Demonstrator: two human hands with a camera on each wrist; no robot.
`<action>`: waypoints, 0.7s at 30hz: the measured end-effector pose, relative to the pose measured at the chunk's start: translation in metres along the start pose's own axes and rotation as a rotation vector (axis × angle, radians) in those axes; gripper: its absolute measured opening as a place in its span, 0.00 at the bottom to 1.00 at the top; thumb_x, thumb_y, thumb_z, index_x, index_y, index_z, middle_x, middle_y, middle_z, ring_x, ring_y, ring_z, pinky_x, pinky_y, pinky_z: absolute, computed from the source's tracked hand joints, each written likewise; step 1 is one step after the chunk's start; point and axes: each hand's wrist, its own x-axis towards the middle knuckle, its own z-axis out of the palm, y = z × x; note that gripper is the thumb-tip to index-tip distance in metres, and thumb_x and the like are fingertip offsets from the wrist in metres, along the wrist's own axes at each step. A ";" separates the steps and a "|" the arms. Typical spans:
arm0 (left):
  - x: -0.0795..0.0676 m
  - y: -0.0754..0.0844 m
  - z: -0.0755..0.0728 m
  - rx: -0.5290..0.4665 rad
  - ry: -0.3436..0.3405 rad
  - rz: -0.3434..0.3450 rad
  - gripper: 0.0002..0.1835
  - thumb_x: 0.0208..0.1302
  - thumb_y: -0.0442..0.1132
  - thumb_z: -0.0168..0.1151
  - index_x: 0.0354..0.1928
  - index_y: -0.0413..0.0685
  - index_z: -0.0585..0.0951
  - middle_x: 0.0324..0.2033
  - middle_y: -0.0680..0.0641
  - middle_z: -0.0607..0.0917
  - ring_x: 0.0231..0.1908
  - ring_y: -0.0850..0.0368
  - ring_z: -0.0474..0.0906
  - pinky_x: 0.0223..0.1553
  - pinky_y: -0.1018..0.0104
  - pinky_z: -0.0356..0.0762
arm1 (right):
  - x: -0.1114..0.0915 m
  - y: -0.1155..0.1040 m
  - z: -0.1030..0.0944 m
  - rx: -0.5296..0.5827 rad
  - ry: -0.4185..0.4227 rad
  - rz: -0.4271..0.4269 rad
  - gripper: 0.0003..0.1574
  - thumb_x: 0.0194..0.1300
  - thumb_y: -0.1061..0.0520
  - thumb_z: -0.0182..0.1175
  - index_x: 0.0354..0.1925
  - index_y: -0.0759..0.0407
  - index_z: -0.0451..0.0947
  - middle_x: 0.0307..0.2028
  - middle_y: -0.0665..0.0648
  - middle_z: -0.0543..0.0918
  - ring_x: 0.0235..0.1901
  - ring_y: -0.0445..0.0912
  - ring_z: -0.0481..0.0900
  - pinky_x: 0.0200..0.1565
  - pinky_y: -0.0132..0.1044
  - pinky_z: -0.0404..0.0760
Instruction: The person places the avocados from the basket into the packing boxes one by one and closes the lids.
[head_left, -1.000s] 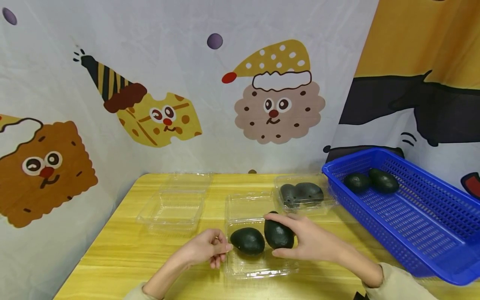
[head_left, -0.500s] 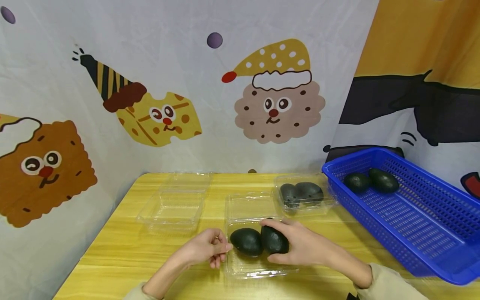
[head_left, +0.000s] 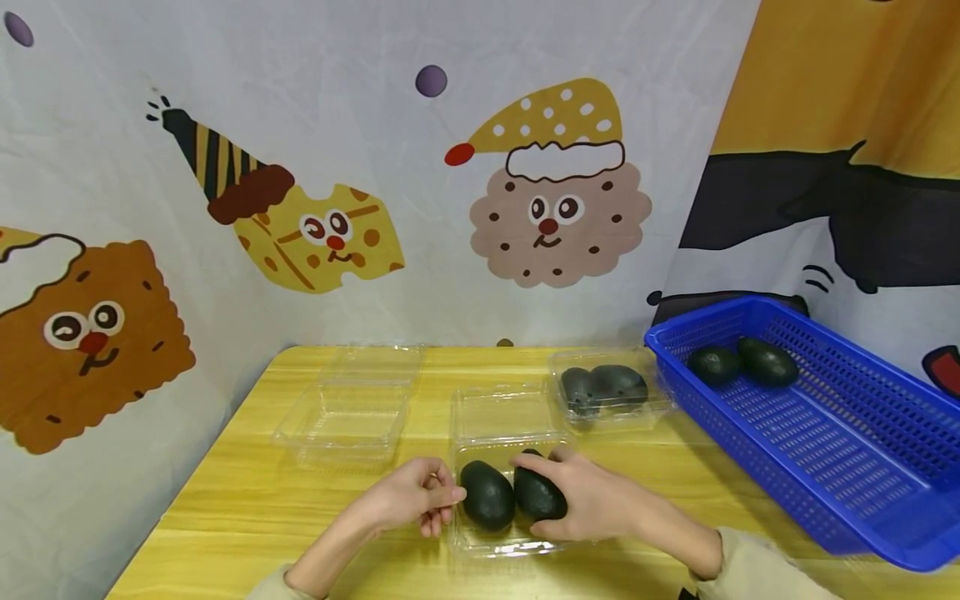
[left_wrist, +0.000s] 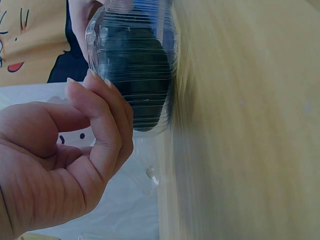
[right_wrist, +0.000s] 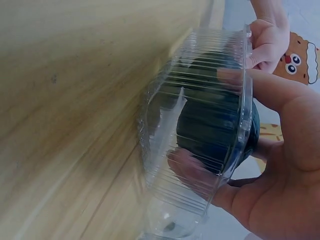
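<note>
Since the earlier frame, we are seeing the gripped avocado point(head_left: 542, 498) shifting left and its neighbouring avocado point(head_left: 487, 497) turning from crosswise to nearly lengthwise, both now occupying an open clear container point(head_left: 510, 549), side by side. We are listing: one right hand point(head_left: 588, 497), its thumb and fingers curling around the gripped avocado; one left hand point(head_left: 420, 496), pinching the container's left rim; one blue basket point(head_left: 757, 479) at right, holding two further avocados point(head_left: 768, 363); one wooden desk point(head_left: 217, 508), bearing the container.
</note>
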 end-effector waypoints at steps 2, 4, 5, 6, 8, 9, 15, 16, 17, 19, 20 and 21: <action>0.000 0.000 0.000 0.000 0.002 0.000 0.14 0.62 0.40 0.59 0.34 0.33 0.71 0.21 0.42 0.79 0.15 0.57 0.74 0.15 0.71 0.73 | 0.001 0.000 0.002 -0.011 -0.001 0.004 0.47 0.50 0.40 0.67 0.65 0.35 0.58 0.45 0.60 0.71 0.33 0.42 0.72 0.25 0.30 0.74; 0.000 0.000 0.000 0.000 0.003 -0.001 0.14 0.62 0.40 0.59 0.34 0.33 0.71 0.20 0.42 0.79 0.15 0.57 0.74 0.15 0.71 0.73 | 0.001 -0.001 0.002 -0.019 -0.004 0.016 0.47 0.49 0.40 0.67 0.65 0.35 0.58 0.45 0.60 0.71 0.33 0.42 0.72 0.25 0.30 0.73; 0.000 0.000 0.000 0.001 0.004 -0.001 0.14 0.62 0.40 0.59 0.34 0.33 0.71 0.20 0.42 0.79 0.15 0.57 0.74 0.15 0.71 0.73 | 0.002 -0.001 0.002 -0.020 -0.008 0.025 0.47 0.49 0.39 0.67 0.65 0.35 0.58 0.45 0.60 0.71 0.33 0.42 0.72 0.25 0.31 0.74; 0.000 0.000 0.000 0.001 0.005 -0.002 0.13 0.62 0.40 0.59 0.34 0.33 0.71 0.20 0.42 0.79 0.15 0.57 0.74 0.14 0.71 0.73 | 0.002 -0.001 0.003 -0.019 -0.015 0.038 0.47 0.49 0.39 0.67 0.65 0.34 0.58 0.46 0.60 0.71 0.34 0.42 0.72 0.25 0.31 0.74; 0.000 0.000 0.000 0.003 0.006 -0.003 0.13 0.62 0.40 0.59 0.34 0.34 0.71 0.20 0.42 0.79 0.15 0.57 0.73 0.14 0.72 0.73 | 0.004 -0.002 0.003 -0.024 -0.024 0.054 0.47 0.49 0.39 0.67 0.65 0.34 0.58 0.46 0.61 0.71 0.34 0.43 0.72 0.26 0.33 0.74; 0.000 0.000 0.000 0.004 0.004 -0.002 0.13 0.62 0.39 0.59 0.33 0.34 0.71 0.20 0.42 0.79 0.14 0.58 0.73 0.14 0.72 0.73 | 0.005 -0.002 0.004 -0.027 -0.029 0.059 0.47 0.48 0.39 0.67 0.65 0.34 0.59 0.47 0.61 0.71 0.35 0.44 0.73 0.26 0.34 0.75; 0.000 0.002 0.001 0.008 -0.007 0.009 0.13 0.62 0.39 0.58 0.32 0.33 0.71 0.19 0.42 0.78 0.14 0.58 0.73 0.14 0.71 0.73 | 0.008 -0.002 0.006 -0.044 -0.044 0.053 0.48 0.47 0.41 0.69 0.64 0.38 0.61 0.47 0.64 0.71 0.36 0.47 0.75 0.27 0.35 0.76; 0.000 0.002 0.001 0.008 -0.006 0.009 0.13 0.62 0.39 0.58 0.32 0.33 0.71 0.19 0.42 0.78 0.14 0.58 0.73 0.14 0.71 0.73 | 0.008 -0.003 0.006 -0.044 -0.047 0.053 0.48 0.47 0.41 0.69 0.64 0.38 0.61 0.47 0.63 0.71 0.36 0.47 0.75 0.27 0.35 0.76; 0.000 0.002 0.001 0.008 -0.006 0.010 0.13 0.62 0.39 0.58 0.32 0.33 0.71 0.19 0.42 0.78 0.14 0.58 0.73 0.14 0.71 0.73 | 0.009 -0.003 0.006 -0.045 -0.051 0.055 0.48 0.46 0.41 0.70 0.64 0.38 0.61 0.46 0.63 0.71 0.35 0.47 0.75 0.27 0.36 0.76; -0.001 0.003 0.001 0.007 -0.005 0.010 0.13 0.62 0.39 0.58 0.32 0.33 0.71 0.19 0.42 0.78 0.14 0.58 0.73 0.14 0.71 0.73 | 0.009 -0.003 0.006 -0.047 -0.055 0.054 0.48 0.46 0.41 0.70 0.64 0.38 0.61 0.45 0.62 0.71 0.35 0.46 0.75 0.28 0.36 0.76; -0.001 0.003 0.001 0.006 -0.006 0.010 0.13 0.63 0.39 0.58 0.32 0.33 0.70 0.19 0.42 0.78 0.14 0.58 0.73 0.14 0.71 0.73 | 0.009 -0.003 0.006 -0.045 -0.059 0.055 0.48 0.46 0.41 0.70 0.64 0.39 0.61 0.45 0.62 0.71 0.35 0.46 0.75 0.28 0.36 0.77; -0.001 0.003 0.001 0.006 -0.006 0.010 0.13 0.62 0.39 0.58 0.32 0.33 0.70 0.19 0.42 0.78 0.14 0.58 0.73 0.14 0.71 0.73 | 0.009 -0.003 0.006 -0.045 -0.063 0.057 0.48 0.47 0.41 0.70 0.64 0.39 0.61 0.45 0.61 0.71 0.35 0.46 0.75 0.29 0.36 0.77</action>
